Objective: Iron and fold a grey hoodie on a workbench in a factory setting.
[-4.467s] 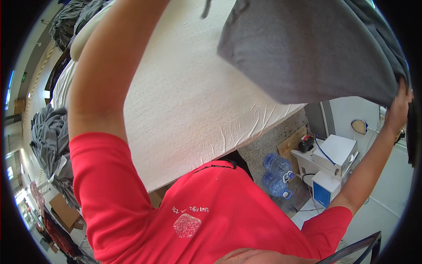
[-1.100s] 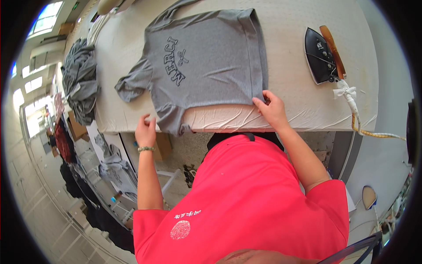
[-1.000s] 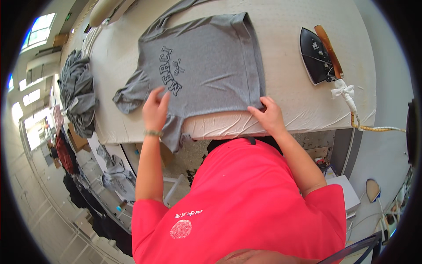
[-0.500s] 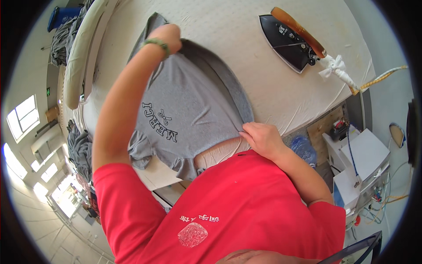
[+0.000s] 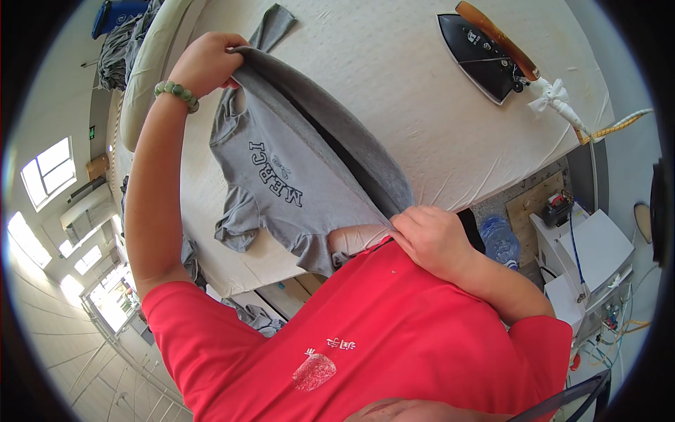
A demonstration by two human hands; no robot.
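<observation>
A grey T-shirt [image 5: 295, 169] with dark lettering and a small bow print lies on a pale cloth-covered ironing table. At the far left, my left hand [image 5: 207, 63], a green bead bracelet at its wrist, is closed on the shirt's edge. Closer to my body, my right hand [image 5: 432, 239] grips the other end of that edge. Between the two hands the edge runs taut, and a dark gap shows the two layers apart. The short sleeves point toward my left and toward me. One grey sleeve-like piece [image 5: 274, 27] sticks out beyond my left hand.
A black iron [image 5: 485, 56] with a wooden handle rests on the table [image 5: 394, 63] at the far right, its cord wrapped in white cloth. A blue-tinted water bottle [image 5: 500, 243] and white equipment [image 5: 590, 246] stand to the right. Grey garments [image 5: 119, 53] are heaped at far left.
My left hand has moved left, pulling the shirt's edge with it, and the gap between the layers has widened. My right hand keeps its hold near my body.
</observation>
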